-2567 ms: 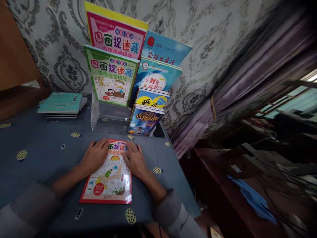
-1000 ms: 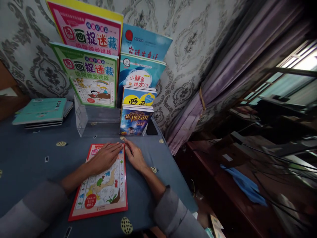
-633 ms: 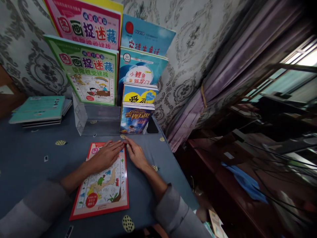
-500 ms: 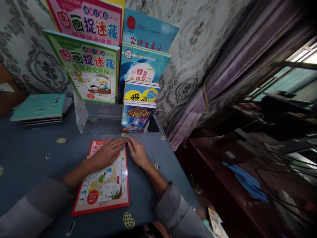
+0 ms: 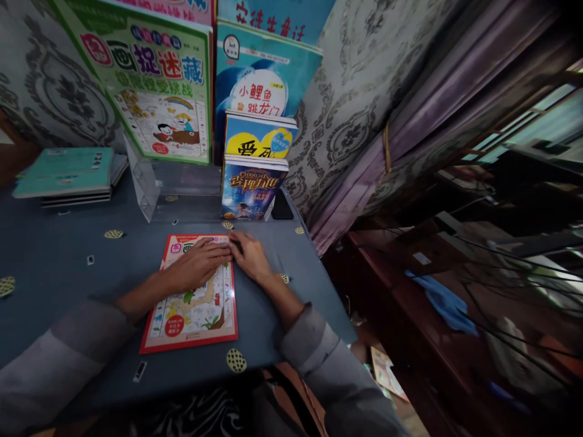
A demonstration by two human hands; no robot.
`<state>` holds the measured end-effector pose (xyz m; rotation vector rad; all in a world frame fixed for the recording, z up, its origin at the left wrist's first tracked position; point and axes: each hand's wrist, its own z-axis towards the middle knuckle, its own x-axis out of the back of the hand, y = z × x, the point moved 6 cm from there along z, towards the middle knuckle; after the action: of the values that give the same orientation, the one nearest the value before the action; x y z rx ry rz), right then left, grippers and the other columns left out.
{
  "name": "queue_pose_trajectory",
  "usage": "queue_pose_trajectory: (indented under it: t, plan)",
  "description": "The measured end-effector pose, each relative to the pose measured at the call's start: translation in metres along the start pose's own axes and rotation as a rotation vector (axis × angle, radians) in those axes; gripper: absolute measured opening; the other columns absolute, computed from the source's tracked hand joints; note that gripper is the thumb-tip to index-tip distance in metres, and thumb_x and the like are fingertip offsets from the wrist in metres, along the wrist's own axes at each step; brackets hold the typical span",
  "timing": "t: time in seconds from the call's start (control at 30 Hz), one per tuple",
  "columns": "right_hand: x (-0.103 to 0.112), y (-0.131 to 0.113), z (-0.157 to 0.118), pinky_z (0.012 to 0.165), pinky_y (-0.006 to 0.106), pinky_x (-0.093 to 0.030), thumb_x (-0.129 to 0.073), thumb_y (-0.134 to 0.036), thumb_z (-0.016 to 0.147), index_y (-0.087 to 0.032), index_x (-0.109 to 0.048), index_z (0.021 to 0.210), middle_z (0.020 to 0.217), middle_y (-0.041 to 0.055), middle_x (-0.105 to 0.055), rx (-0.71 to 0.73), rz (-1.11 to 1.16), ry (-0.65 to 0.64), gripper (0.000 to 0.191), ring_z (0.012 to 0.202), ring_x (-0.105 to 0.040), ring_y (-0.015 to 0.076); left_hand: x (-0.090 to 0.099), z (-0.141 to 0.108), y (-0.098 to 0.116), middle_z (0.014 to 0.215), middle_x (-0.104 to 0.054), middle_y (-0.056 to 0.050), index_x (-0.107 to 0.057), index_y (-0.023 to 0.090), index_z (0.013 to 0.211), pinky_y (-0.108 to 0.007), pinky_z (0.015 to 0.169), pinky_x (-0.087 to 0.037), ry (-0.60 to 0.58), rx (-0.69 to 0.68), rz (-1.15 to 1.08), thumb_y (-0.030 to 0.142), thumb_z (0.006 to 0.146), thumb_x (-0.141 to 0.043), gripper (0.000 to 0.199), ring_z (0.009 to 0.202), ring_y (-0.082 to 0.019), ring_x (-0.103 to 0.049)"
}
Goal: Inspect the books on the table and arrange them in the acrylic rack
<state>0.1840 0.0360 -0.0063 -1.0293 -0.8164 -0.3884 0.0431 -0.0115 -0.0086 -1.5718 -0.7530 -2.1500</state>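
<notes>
A red-bordered picture book (image 5: 204,325) lies face up on the table, its cover filled with drawings. My left hand (image 5: 195,266) rests across its upper part with the fingers stretched out flat, covering some of the title. Beside the book's upper right corner is my right hand (image 5: 252,258), thumb and fingers slightly bent and apart, the tips by the book's edge and touching or nearly touching my left fingertips. Neither hand is lifting anything.
A clear plastic rack (image 5: 182,188) behind holds several upright books, among them a green one (image 5: 168,121) and a small blue one (image 5: 252,194). Turquoise books (image 5: 68,173) are stacked at left. A black phone (image 5: 282,206) lies right of the rack. A purple curtain (image 5: 355,182) hangs beyond.
The view has tipped down, so the rack and table sit higher in the picture. My right fingers have bent a little more at the book's corner; my left hand stays on the cover.
</notes>
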Motion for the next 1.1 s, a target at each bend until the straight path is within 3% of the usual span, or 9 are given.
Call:
queue_pose_trajectory:
  t: [0.13,0.37,0.5,0.6,0.67,0.77,0.83,0.93,1.1]
  plan:
    - [0.001,-0.004,-0.001,0.106,0.038,-0.048,-0.056,-0.018,0.097,-0.019,-0.062,0.132,0.128,0.0102,-0.072,-0.013,-0.050,-0.020,0.035,0.122,-0.064,0.0238,0.000,-0.013,0.028,0.146,-0.063,-0.005,-0.056,0.029,0.143,-0.053,0.122,-0.028,-0.023,-0.046,-0.073,0.011,0.096,-0.043,0.052,0.138,-0.022,-0.053]
    - [0.003,-0.009,-0.005,0.106,0.041,-0.046,-0.058,-0.020,0.096,-0.017,-0.060,0.136,0.134,0.0122,-0.069,-0.033,-0.125,-0.060,0.040,0.125,-0.062,0.0265,0.006,-0.043,0.099,0.141,-0.067,-0.005,-0.057,0.026,0.141,-0.049,0.123,-0.028,-0.034,-0.129,-0.208,0.012,0.096,-0.048,0.048,0.137,-0.022,-0.056]
    - [0.002,-0.013,-0.006,0.105,0.041,-0.045,-0.057,-0.022,0.097,-0.017,-0.058,0.137,0.136,0.0120,-0.067,-0.021,-0.183,-0.079,0.041,0.126,-0.060,0.0271,0.011,-0.050,0.111,0.140,-0.068,-0.003,-0.057,0.028,0.140,-0.047,0.122,-0.030,-0.021,-0.127,-0.275,0.014,0.097,-0.051,0.046,0.136,-0.021,-0.056]
    - [0.001,-0.017,-0.008,0.104,0.039,-0.044,-0.055,-0.023,0.098,-0.019,-0.059,0.136,0.135,0.0116,-0.068,-0.004,-0.231,-0.092,0.039,0.124,-0.061,0.0261,0.016,-0.053,0.086,0.138,-0.069,-0.004,-0.061,0.027,0.135,-0.044,0.120,-0.036,0.001,-0.097,-0.269,0.014,0.098,-0.048,0.041,0.130,-0.019,-0.061]
    - [0.001,-0.020,-0.010,0.104,0.039,-0.044,-0.053,-0.023,0.100,-0.019,-0.060,0.135,0.134,0.0119,-0.068,0.007,-0.268,-0.102,0.036,0.125,-0.060,0.0260,0.023,-0.056,0.048,0.134,-0.071,-0.006,-0.064,0.026,0.132,-0.045,0.115,-0.041,0.063,0.018,-0.190,0.012,0.098,-0.045,0.041,0.126,-0.021,-0.062]
    - [-0.003,-0.026,-0.009,0.110,0.044,-0.039,-0.051,-0.017,0.099,-0.018,-0.064,0.129,0.135,0.0127,-0.068,0.043,-0.339,-0.108,0.033,0.133,-0.054,0.0280,0.038,-0.070,-0.025,0.131,-0.071,-0.012,-0.066,0.019,0.130,-0.047,0.107,-0.049,0.184,0.364,-0.038,0.014,0.095,-0.045,0.041,0.121,-0.026,-0.064]
    - [-0.010,-0.035,-0.006,0.114,0.049,-0.035,-0.051,-0.012,0.098,-0.019,-0.067,0.125,0.135,0.0132,-0.068,0.097,-0.358,-0.122,0.032,0.136,-0.051,0.0286,0.043,-0.079,-0.057,0.130,-0.071,-0.013,-0.069,0.018,0.126,-0.046,0.106,-0.050,0.206,0.463,-0.017,0.014,0.094,-0.044,0.041,0.120,-0.026,-0.065]
    - [-0.031,-0.058,0.002,0.116,0.049,-0.036,-0.053,-0.009,0.097,-0.019,-0.067,0.126,0.136,0.0142,-0.067,0.235,-0.292,-0.201,0.034,0.135,-0.053,0.0272,0.045,-0.085,-0.074,0.129,-0.073,-0.008,-0.071,0.021,0.123,-0.041,0.106,-0.050,0.214,0.468,-0.043,0.012,0.092,-0.041,0.044,0.119,-0.022,-0.066]
    - [-0.070,-0.105,0.002,0.120,0.051,-0.034,-0.050,-0.020,0.103,-0.017,-0.061,0.139,0.148,0.0152,-0.059,0.432,-0.191,-0.337,0.038,0.144,-0.046,0.0258,0.043,-0.086,-0.069,0.129,-0.073,-0.005,-0.069,0.024,0.128,-0.040,0.107,-0.050,0.224,0.457,-0.081,0.014,0.092,-0.043,0.045,0.120,-0.020,-0.066]
